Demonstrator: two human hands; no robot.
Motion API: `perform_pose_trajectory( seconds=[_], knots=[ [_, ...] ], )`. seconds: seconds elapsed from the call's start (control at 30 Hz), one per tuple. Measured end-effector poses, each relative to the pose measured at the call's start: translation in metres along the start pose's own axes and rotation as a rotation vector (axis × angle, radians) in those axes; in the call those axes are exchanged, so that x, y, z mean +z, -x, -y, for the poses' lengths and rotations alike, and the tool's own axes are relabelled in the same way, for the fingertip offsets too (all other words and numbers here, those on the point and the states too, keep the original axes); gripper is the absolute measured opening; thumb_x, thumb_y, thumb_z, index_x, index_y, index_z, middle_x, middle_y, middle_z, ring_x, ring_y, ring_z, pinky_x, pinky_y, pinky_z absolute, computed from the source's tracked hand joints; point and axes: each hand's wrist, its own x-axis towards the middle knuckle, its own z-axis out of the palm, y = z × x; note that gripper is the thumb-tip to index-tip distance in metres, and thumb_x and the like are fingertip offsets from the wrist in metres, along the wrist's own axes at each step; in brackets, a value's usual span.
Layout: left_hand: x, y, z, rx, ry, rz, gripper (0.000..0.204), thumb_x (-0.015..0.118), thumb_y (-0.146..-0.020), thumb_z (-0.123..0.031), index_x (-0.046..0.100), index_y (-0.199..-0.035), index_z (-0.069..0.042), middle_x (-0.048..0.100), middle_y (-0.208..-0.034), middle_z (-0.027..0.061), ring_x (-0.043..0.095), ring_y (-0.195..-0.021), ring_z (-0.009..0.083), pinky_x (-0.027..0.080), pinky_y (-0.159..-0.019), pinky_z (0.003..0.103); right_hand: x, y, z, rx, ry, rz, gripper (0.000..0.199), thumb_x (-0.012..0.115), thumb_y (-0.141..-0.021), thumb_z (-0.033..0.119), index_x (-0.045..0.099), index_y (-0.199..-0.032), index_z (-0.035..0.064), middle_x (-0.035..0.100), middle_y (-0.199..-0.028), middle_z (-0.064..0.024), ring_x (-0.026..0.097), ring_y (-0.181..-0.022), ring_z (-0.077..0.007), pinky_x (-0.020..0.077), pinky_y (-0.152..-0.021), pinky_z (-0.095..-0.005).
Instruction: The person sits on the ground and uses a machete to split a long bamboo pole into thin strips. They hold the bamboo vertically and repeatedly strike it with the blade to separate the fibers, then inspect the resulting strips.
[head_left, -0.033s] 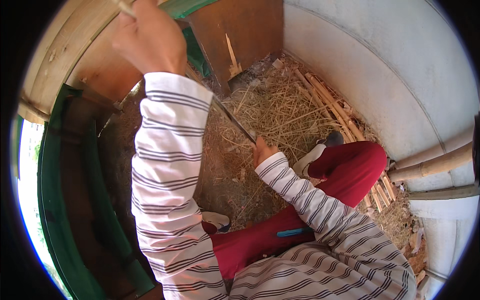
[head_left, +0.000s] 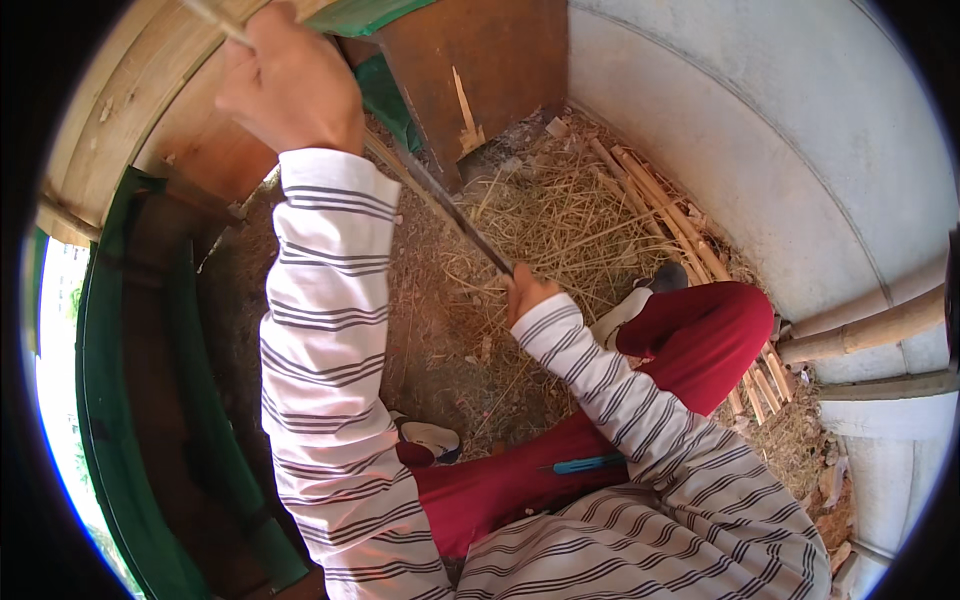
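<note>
My left hand [head_left: 292, 85] is raised at the upper left, closed around a long thin bamboo strip [head_left: 455, 222]. One end of the strip sticks out above the fist toward the top left. Its other part slants down to my right hand [head_left: 530, 291], low in the middle, whose fingers are closed on its lower end. Along its lower stretch it looks tan on one edge and dark on the other; I cannot tell whether the dark edge is a separate blade. On my dark red trousers lies a slim turquoise object [head_left: 588, 464], its kind unclear.
Straw [head_left: 545, 225] covers the ground ahead. Long bamboo pieces [head_left: 665, 205] lie along the pale wall [head_left: 760, 110] at the right. A brown board [head_left: 490, 60] stands at the back, with green-edged boards [head_left: 100, 400] at the left. A bamboo pole [head_left: 870, 322] juts in from the right.
My left hand has shifted slightly left, and more of the strip's upper end shows beyond the fist. My right hand stays in nearly the same place.
</note>
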Motion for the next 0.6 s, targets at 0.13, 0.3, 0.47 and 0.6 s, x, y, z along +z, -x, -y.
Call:
perform_pose_trajectory(
  seconds=[0.13,0.3,0.47,0.6],
  knots=[
    [-0.028,-0.005,0.0,-0.015,0.01,-0.011,0.024,0.053,-0.087,-0.012,0.058,-0.07,0.005,0.053,-0.053,0.0053,0.046,-0.045,0.0121,0.036,-0.043,0.029,-0.045,0.002,0.041,-0.048,-0.175,0.075,0.023,0.057,-0.098,0.021,0.057,-0.09,-0.0001,0.053,-0.05,-0.02,0.058,-0.043,-0.0377,0.0442,-0.04,-0.0432],
    [-0.007,0.004,0.005,0.066,-0.032,-0.001,0.022,0.054,-0.086,-0.008,0.048,-0.067,0.002,0.043,-0.05,0.0047,0.04,-0.042,0.0134,0.03,-0.042,0.029,-0.101,-0.009,0.093,-0.169,-0.243,-0.126,0.024,0.055,-0.099,0.023,0.055,-0.089,0.0009,0.051,-0.047,-0.015,0.056,-0.04,-0.0335,0.042,-0.038,-0.0422],
    [-0.028,0.005,-0.026,-0.111,0.195,0.282,0.025,0.05,-0.09,-0.008,0.052,-0.067,0.002,0.049,-0.054,0.0131,0.048,-0.048,0.0168,0.035,-0.046,0.034,-0.063,-0.003,0.073,-0.115,-0.245,0.078,0.035,0.052,-0.1,0.03,0.056,-0.111,-0.0031,0.056,-0.05,-0.0155,0.063,-0.046,-0.0322,0.0486,-0.04,-0.0415],
    [0.0,0.007,0.0,0.002,-0.049,0.027,0.024,0.054,-0.086,-0.008,0.048,-0.065,0.002,0.046,-0.051,0.0055,0.041,-0.042,0.0131,0.031,-0.042,0.029,-0.003,0.007,-0.004,-0.006,-0.173,0.089,0.017,0.055,-0.098,0.019,0.054,-0.095,0.0026,0.052,-0.052,-0.0201,0.057,-0.045,-0.0368,0.0427,-0.042,-0.0432]
  ],
)
